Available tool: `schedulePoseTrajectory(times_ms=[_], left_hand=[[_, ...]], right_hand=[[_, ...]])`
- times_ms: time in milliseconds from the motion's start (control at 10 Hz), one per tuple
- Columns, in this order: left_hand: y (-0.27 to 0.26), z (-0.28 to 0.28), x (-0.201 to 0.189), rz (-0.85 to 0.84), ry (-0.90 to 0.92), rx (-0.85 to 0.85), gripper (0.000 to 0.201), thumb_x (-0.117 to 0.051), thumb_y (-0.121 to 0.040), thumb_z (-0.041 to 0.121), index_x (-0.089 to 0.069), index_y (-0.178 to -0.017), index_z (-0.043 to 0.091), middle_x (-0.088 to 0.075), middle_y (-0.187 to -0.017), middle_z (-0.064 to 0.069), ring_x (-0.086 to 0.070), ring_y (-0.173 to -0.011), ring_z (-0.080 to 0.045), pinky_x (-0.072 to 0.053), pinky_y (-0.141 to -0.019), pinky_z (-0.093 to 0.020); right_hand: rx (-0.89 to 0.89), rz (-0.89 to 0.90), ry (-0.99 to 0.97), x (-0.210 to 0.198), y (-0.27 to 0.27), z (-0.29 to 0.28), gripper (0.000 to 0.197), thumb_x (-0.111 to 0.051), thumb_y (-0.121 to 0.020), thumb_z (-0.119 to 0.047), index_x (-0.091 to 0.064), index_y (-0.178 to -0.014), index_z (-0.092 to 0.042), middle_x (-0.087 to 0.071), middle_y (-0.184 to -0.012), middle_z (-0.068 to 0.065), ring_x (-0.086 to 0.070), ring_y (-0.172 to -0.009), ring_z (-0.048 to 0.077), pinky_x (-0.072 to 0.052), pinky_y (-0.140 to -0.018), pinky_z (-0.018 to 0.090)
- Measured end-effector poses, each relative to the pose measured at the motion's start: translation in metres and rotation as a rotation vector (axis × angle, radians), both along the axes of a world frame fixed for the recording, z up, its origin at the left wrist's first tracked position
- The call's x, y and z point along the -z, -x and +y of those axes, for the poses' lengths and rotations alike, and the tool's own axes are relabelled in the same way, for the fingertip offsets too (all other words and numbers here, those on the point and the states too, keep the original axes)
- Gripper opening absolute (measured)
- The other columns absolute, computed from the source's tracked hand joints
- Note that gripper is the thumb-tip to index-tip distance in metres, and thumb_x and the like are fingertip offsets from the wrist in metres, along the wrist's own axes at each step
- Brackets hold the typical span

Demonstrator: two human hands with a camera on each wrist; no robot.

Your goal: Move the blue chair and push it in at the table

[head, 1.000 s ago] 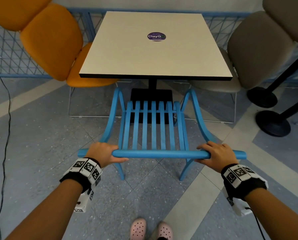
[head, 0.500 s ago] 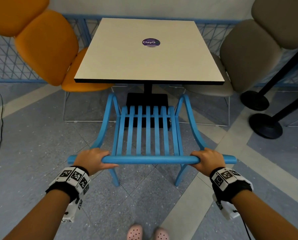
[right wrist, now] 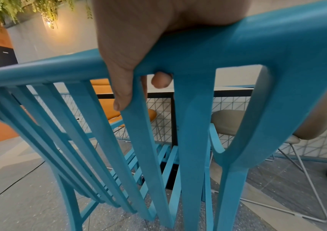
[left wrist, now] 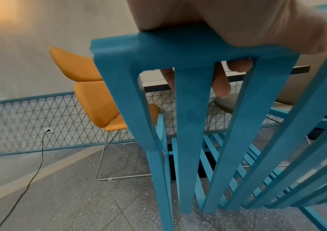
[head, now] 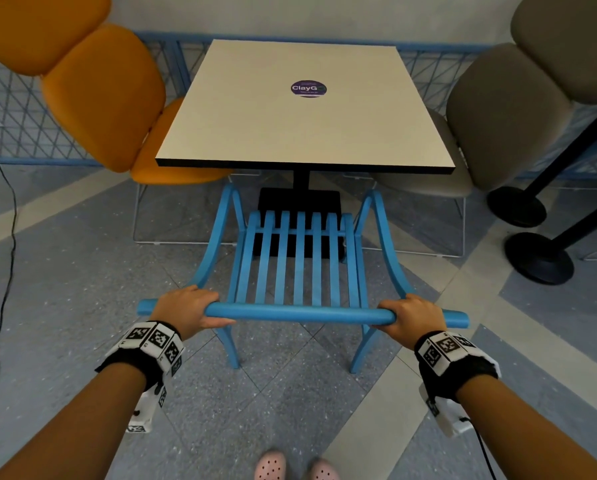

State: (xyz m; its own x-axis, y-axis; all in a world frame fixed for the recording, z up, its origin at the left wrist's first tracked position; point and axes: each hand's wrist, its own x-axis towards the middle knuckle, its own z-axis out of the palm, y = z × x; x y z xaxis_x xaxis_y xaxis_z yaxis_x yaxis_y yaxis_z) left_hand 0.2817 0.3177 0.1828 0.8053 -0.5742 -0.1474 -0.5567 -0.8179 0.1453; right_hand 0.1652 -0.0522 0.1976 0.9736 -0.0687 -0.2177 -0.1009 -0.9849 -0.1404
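The blue slatted chair [head: 298,268] stands in front of me, facing the square beige table [head: 304,109], its front armrest tips just under the table's near edge. My left hand [head: 186,308] grips the left end of the top rail [head: 300,315]; my right hand [head: 409,318] grips the right end. In the left wrist view my fingers [left wrist: 220,82] curl round the rail [left wrist: 178,48] above the back slats. In the right wrist view my thumb [right wrist: 122,93] and a fingertip wrap the rail [right wrist: 228,46].
An orange chair [head: 106,98] stands at the table's left side and a grey-beige chair [head: 504,112] at its right. The table's black pedestal base [head: 298,202] sits ahead of the blue seat. Two black round stand bases [head: 537,258] are on the right; a black cable [head: 6,254] runs along the floor at left.
The chair and both hands have moved forward toward the table; its armrest fronts now reach the table's near edge. Both hands keep their grip on the rail.
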Motion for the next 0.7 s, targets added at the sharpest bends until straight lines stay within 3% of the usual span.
schedulePoseTrajectory(times_ms=[100,200,300,400,500,600,700], left_hand=[[0.005,-0.004,-0.006,-0.012,-0.005,-0.01,0.104,0.008,-0.047,0.094,-0.058,-0.078,0.019,-0.057,-0.071,0.006,-0.053,-0.067,-0.017,-0.038,-0.062,-0.028],[0.014,-0.005,-0.01,-0.008,-0.026,-0.053,0.101,0.006,-0.052,0.092,-0.055,-0.081,0.018,-0.062,-0.076,0.001,-0.055,-0.07,-0.02,-0.04,-0.07,-0.033],[0.027,-0.008,-0.015,-0.013,-0.026,-0.118,0.065,-0.028,-0.078,0.072,-0.055,-0.099,0.017,-0.065,-0.095,-0.003,-0.058,-0.088,-0.022,-0.042,-0.085,-0.037],[0.037,-0.009,-0.023,-0.017,0.014,-0.156,0.041,-0.052,-0.087,0.042,-0.05,-0.117,0.015,-0.061,-0.113,-0.006,-0.056,-0.103,-0.026,-0.04,-0.094,-0.04],[0.05,-0.007,-0.036,-0.007,0.049,-0.145,0.039,-0.056,-0.087,0.03,-0.048,-0.121,0.012,-0.058,-0.119,-0.01,-0.055,-0.106,-0.028,-0.042,-0.094,-0.041],[0.063,-0.004,-0.057,0.001,0.1,-0.151,0.037,-0.056,-0.087,0.022,-0.049,-0.121,0.01,-0.056,-0.124,-0.009,-0.054,-0.11,-0.028,-0.042,-0.097,-0.041],[0.096,0.005,-0.057,-0.011,0.131,-0.115,0.024,-0.048,-0.088,0.014,-0.054,-0.111,0.016,-0.064,-0.108,-0.004,-0.062,-0.098,-0.022,-0.047,-0.086,-0.031]], right_hand=[[-0.002,0.007,0.025,-0.002,0.001,0.001,0.029,-0.056,-0.081,-0.052,-0.061,-0.093,-0.027,-0.05,-0.074,-0.005,-0.059,-0.088,0.023,-0.035,-0.063,0.028],[-0.012,0.01,-0.004,-0.004,0.002,0.001,0.028,-0.057,-0.081,-0.051,-0.061,-0.092,-0.026,-0.065,-0.081,-0.002,-0.06,-0.088,0.023,-0.044,-0.069,0.031],[-0.02,0.048,-0.058,-0.007,0.0,-0.003,0.029,-0.061,-0.079,-0.048,-0.06,-0.094,-0.023,-0.069,-0.093,0.004,-0.06,-0.088,0.024,-0.048,-0.075,0.034],[0.0,0.112,-0.144,-0.014,-0.001,-0.006,0.035,-0.067,-0.077,-0.043,-0.058,-0.102,-0.02,-0.065,-0.104,0.009,-0.058,-0.096,0.027,-0.049,-0.081,0.037],[0.02,0.062,-0.149,-0.018,0.011,-0.006,0.046,-0.068,-0.077,-0.042,-0.053,-0.114,-0.018,-0.058,-0.112,0.012,-0.054,-0.103,0.03,-0.047,-0.088,0.039],[0.055,-0.11,-0.148,-0.032,0.029,-0.005,0.05,-0.069,-0.078,-0.036,-0.05,-0.119,-0.014,-0.056,-0.113,0.014,-0.054,-0.104,0.032,-0.047,-0.09,0.042],[0.06,-0.314,-0.119,-0.023,0.063,0.0,0.038,-0.08,-0.067,-0.022,-0.064,-0.099,-0.009,-0.065,-0.089,0.016,-0.065,-0.081,0.035,-0.055,-0.07,0.04]])
